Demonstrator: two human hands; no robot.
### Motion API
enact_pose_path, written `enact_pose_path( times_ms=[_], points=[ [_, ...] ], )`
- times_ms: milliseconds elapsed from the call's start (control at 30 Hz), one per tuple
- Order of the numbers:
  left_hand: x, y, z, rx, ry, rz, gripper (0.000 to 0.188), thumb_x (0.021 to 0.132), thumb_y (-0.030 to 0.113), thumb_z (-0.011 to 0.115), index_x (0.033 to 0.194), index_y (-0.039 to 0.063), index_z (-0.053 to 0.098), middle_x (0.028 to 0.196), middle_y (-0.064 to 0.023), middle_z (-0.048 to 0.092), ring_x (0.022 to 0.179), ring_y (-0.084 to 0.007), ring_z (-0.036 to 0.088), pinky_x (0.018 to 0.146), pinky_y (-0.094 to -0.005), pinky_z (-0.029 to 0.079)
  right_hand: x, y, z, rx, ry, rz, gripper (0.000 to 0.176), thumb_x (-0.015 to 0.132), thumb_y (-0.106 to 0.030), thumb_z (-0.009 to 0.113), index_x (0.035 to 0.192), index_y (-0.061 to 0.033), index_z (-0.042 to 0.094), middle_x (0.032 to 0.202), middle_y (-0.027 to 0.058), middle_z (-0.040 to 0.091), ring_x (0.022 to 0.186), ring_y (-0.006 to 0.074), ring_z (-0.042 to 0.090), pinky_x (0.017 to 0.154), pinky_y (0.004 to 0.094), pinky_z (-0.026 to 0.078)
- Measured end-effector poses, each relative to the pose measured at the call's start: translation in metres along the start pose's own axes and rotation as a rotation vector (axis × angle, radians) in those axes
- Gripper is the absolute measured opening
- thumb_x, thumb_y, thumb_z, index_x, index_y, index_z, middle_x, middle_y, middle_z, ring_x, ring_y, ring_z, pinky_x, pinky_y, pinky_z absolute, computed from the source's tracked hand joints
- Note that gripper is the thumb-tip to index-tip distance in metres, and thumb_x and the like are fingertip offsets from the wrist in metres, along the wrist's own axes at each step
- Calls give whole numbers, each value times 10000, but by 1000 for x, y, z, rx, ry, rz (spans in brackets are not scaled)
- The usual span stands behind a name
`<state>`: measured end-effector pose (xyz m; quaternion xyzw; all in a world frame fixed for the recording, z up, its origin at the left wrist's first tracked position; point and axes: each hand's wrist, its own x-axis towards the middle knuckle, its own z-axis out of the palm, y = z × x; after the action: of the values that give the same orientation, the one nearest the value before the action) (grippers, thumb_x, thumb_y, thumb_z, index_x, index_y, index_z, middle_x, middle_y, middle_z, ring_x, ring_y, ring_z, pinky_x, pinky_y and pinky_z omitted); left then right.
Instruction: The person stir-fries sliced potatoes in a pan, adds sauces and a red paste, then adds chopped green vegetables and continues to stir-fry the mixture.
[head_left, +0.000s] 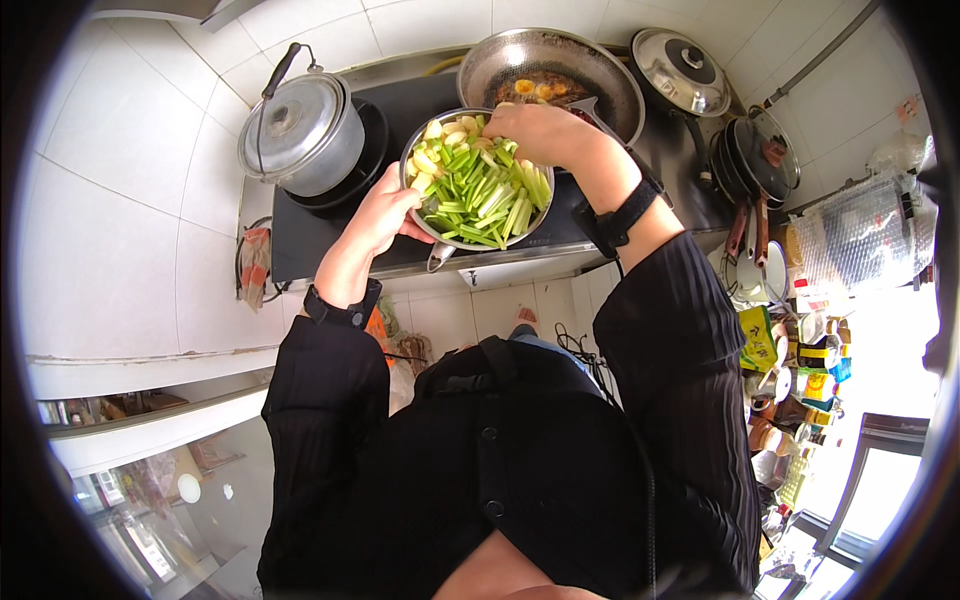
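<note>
My left hand (386, 210) grips a steel bowl (553, 196) by its left side, thumb over the rim and fingers beneath. Cut green celery-like stalks (480, 195) fill most of it, with peeled garlic cloves (426, 160) along the left and far side. Over the far rim bends my right hand (532, 131), its fingertips down among the pieces; whether they pinch anything is hidden. Just behind the bowl stands a large wok (630, 82), holding browned food with yellow round pieces (536, 88) in dark sauce. A metal spatula (589, 111) leans inside the wok, partly covered by my right arm.
A lidded aluminium pot (315, 142) stands left on the black cooktop (420, 105). To the right are a lidded pan (679, 71) and several stacked pans (757, 165) with handles towards me. Jars and packets (806, 375) crowd the right side.
</note>
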<state>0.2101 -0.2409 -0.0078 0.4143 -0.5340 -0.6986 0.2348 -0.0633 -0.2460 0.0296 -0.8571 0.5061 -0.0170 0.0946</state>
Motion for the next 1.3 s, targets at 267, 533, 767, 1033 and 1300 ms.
enact_pose_path(
  times_ms=[267,533,767,1033,1300],
  points=[
    [0,-4,-4,-15,-25,13,451,907,28,428,1350,11,343,1162,-183,580,865,-275,713,608,-379,648,1,-4,18,-104,143,-18,293,845,-31,623,1127,-103,655,1081,99,635,1027,303,658,854,404,557],
    [1,-10,-6,-34,-16,1,449,912,38,437,1353,21,352,1160,-183,595,863,-271,716,618,-382,646,5,8,22,50,120,-50,342,793,-11,670,1124,-94,679,1094,100,658,1031,299,653,887,396,541],
    [10,-11,-12,-56,-23,-1,416,941,70,454,1345,27,363,1144,-179,617,852,-258,720,613,-379,642,7,17,9,350,217,-15,292,788,-26,670,1074,-82,692,1079,113,694,990,313,669,878,392,537],
    [18,-13,-18,-38,-12,-10,402,955,91,467,1338,26,366,1113,-172,626,808,-251,721,599,-369,640,17,47,21,378,552,47,224,785,-19,705,1001,-79,718,974,100,710,802,251,679,751,331,550],
    [21,-13,-22,-39,-41,-19,402,956,85,465,1337,26,353,1117,-178,615,807,-259,720,594,-374,643,8,53,42,24,384,226,332,832,53,582,1106,-89,706,1132,123,678,1125,317,618,971,386,506]
  ],
)
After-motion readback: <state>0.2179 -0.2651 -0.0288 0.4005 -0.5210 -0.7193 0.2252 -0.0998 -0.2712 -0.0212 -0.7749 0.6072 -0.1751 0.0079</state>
